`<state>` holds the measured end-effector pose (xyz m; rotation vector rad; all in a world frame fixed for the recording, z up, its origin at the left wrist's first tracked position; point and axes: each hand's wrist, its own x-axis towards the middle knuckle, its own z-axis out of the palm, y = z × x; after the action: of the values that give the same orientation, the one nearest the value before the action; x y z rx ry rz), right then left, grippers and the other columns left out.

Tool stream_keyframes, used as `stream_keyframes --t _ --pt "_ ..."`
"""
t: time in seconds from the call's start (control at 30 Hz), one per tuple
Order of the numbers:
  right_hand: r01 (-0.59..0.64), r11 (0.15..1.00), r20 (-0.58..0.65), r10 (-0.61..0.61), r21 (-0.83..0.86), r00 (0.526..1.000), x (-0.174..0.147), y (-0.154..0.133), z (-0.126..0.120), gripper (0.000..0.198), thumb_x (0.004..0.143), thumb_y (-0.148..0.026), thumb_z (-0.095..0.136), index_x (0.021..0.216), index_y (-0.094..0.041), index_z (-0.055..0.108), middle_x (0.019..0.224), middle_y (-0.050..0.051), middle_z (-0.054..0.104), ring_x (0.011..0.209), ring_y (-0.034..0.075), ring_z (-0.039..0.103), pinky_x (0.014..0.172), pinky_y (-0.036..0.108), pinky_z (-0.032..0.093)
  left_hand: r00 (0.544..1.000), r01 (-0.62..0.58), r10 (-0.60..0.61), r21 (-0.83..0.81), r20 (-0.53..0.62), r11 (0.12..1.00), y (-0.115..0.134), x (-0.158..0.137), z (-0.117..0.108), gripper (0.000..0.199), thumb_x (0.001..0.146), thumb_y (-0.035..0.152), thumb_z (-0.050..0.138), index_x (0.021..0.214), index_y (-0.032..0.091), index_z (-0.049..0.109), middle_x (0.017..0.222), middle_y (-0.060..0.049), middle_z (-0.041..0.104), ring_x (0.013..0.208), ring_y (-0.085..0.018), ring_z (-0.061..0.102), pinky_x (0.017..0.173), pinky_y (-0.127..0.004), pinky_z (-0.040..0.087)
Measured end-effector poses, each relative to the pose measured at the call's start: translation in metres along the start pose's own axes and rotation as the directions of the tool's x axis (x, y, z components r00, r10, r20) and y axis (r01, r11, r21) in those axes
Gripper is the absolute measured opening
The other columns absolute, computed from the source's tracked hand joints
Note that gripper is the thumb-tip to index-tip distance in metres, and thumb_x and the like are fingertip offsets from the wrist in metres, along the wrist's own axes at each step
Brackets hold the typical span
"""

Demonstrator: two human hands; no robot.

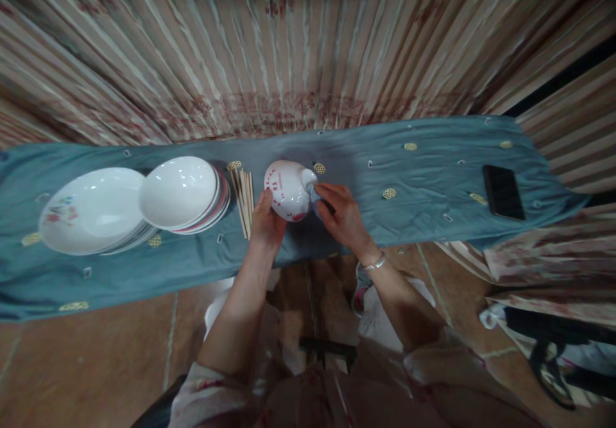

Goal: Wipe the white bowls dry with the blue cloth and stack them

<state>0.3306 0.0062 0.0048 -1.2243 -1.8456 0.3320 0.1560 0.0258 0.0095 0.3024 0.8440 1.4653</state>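
Observation:
A white bowl (pixel 287 190) with red lettering on its outside is held tipped over the table, its foot ring turned toward the right. My left hand (pixel 266 221) grips the bowl's left and near edge, thumb against the outer wall. At the foot ring, my right hand (pixel 341 213) pinches a small pale bluish cloth (pixel 314 193) pressed against the bowl. Most of the cloth is hidden by the fingers. Just left of the bowl lie several wooden chopsticks (pixel 244 202), side by side.
A stack of white bowls (pixel 179 192) and a stack of large plates (pixel 96 206) stand at the left. A black phone (pixel 503 192) lies toward the right end of the blue tablecloth (pixel 423 171). Behind the table hangs a pleated curtain (pixel 308 49).

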Motion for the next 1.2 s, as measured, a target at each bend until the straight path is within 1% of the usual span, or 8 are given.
stream_keyframes --t 0.1,0.17,0.3,0.4,0.57,0.83,1.07,1.2 --pt "-0.026 0.999 -0.028 0.028 0.045 0.999 -0.002 -0.004 -0.001 0.031 0.099 -0.029 0.056 0.127 -0.023 0.068 0.119 0.01 0.075 0.112 0.025 0.067 0.102 0.044 0.054 1.0 0.007 -0.008 0.017 0.019 1.0 0.001 0.0 -0.001 0.038 0.089 0.033 0.075 0.124 0.019 0.068 0.115 -0.009 0.079 0.119 -0.025 0.071 0.106 -0.036 0.055" --pt "-0.037 0.997 -0.031 0.039 0.064 0.999 -0.003 -0.006 -0.001 0.03 0.099 -0.029 0.058 0.126 -0.024 0.068 0.117 0.009 0.076 0.11 0.025 0.067 0.101 0.042 0.055 0.999 0.008 -0.01 0.032 0.049 0.999 0.001 0.0 -0.002 0.039 0.089 0.035 0.075 0.124 0.019 0.068 0.115 -0.009 0.078 0.118 -0.024 0.071 0.105 -0.035 0.055" --pt "-0.01 0.998 -0.03 0.012 0.067 0.999 -0.003 -0.008 0.002 0.026 0.099 -0.029 0.058 0.122 -0.027 0.071 0.122 0.008 0.076 0.115 0.024 0.067 0.105 0.044 0.054 0.996 -0.021 0.017 0.047 0.082 0.999 0.0 -0.001 -0.002 0.029 0.089 0.034 0.076 0.112 0.018 0.071 0.11 -0.009 0.079 0.112 -0.022 0.073 0.1 -0.032 0.057" --pt "-0.004 0.997 -0.04 0.007 0.078 0.999 -0.001 -0.008 0.003 0.025 0.1 -0.03 0.057 0.119 -0.029 0.073 0.128 0.007 0.074 0.119 0.023 0.067 0.107 0.046 0.053 0.995 -0.047 0.042 0.054 0.094 0.997 -0.001 -0.003 0.001 0.024 0.087 0.035 0.077 0.102 0.018 0.072 0.108 -0.008 0.08 0.113 -0.024 0.073 0.1 -0.034 0.057" --pt "-0.02 0.991 -0.07 0.029 0.131 0.997 0.005 -0.006 0.003 0.025 0.1 -0.03 0.058 0.117 -0.029 0.076 0.128 0.007 0.075 0.121 0.022 0.068 0.108 0.045 0.054 0.988 -0.043 0.03 0.084 0.154 0.996 -0.001 -0.008 0.008 0.03 0.084 0.041 0.08 0.099 0.017 0.072 0.108 -0.011 0.079 0.12 -0.029 0.07 0.102 -0.039 0.056" --pt "-0.032 0.985 -0.153 0.058 0.167 0.987 0.011 0.004 0.009 0.026 0.101 -0.033 0.058 0.118 -0.028 0.077 0.127 0.007 0.076 0.12 0.021 0.069 0.107 0.043 0.056 0.988 -0.059 0.046 0.086 0.15 0.995 -0.002 -0.01 0.009 0.027 0.083 0.039 0.081 0.095 0.017 0.071 0.099 -0.008 0.08 0.114 -0.027 0.072 0.1 -0.038 0.056" --pt "-0.035 0.993 -0.139 0.05 0.111 0.989 0.017 0.013 0.008 0.027 0.102 -0.033 0.055 0.117 -0.028 0.077 0.128 0.008 0.074 0.12 0.024 0.067 0.108 0.047 0.054 0.99 -0.047 0.035 0.088 0.136 0.995 -0.003 -0.011 0.008 0.028 0.082 0.039 0.082 0.096 0.019 0.071 0.104 -0.008 0.08 0.117 -0.028 0.071 0.102 -0.039 0.056" --pt "-0.03 0.999 -0.14 0.028 -0.013 0.99 0.019 0.018 0.005 0.028 0.102 -0.032 0.052 0.115 -0.028 0.076 0.125 0.008 0.074 0.116 0.024 0.066 0.106 0.046 0.054 0.99 -0.049 0.038 0.08 0.133 0.996 -0.002 -0.011 0.009 0.027 0.08 0.039 0.084 0.093 0.019 0.071 0.101 -0.006 0.08 0.111 -0.026 0.074 0.101 -0.037 0.057"
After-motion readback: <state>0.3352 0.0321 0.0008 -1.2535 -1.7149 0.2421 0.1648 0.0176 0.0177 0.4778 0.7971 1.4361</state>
